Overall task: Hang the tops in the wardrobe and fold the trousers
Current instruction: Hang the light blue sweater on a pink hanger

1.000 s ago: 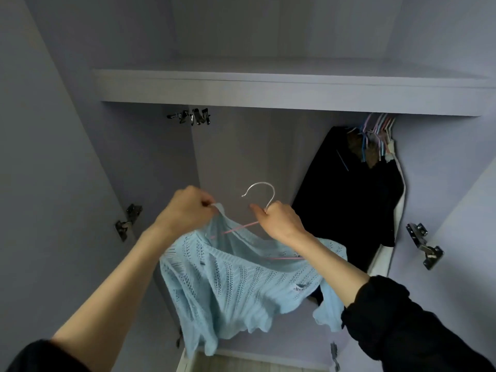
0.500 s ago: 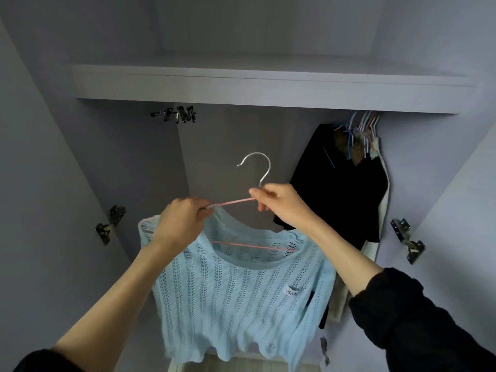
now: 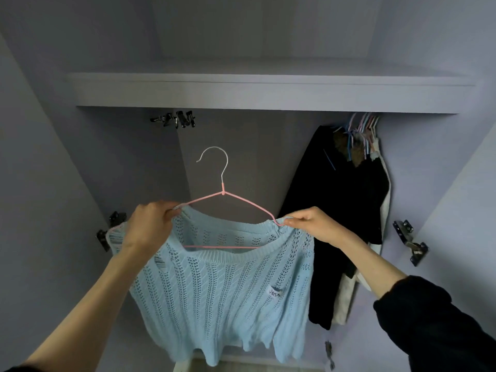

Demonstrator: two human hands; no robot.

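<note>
A light blue open-knit top (image 3: 222,291) hangs spread on a pink wire hanger (image 3: 243,201) with a silver hook, held up inside the open wardrobe below the shelf (image 3: 268,95). My left hand (image 3: 150,226) pinches the top's left shoulder at the hanger's left arm. My right hand (image 3: 311,224) pinches the right shoulder and the hanger's right end. The hook points up and is not on anything. The rail is hidden behind the shelf front.
Black and white garments (image 3: 346,210) hang on several coloured hangers (image 3: 362,130) at the wardrobe's right. Metal hinges (image 3: 410,242) stick out on both side walls. A metal fitting (image 3: 174,120) sits under the shelf at the left.
The top has slid fully onto the hanger and now hangs flat. My right hand moved from the hanger's neck to the right shoulder; both hands spread apart and rose slightly.
</note>
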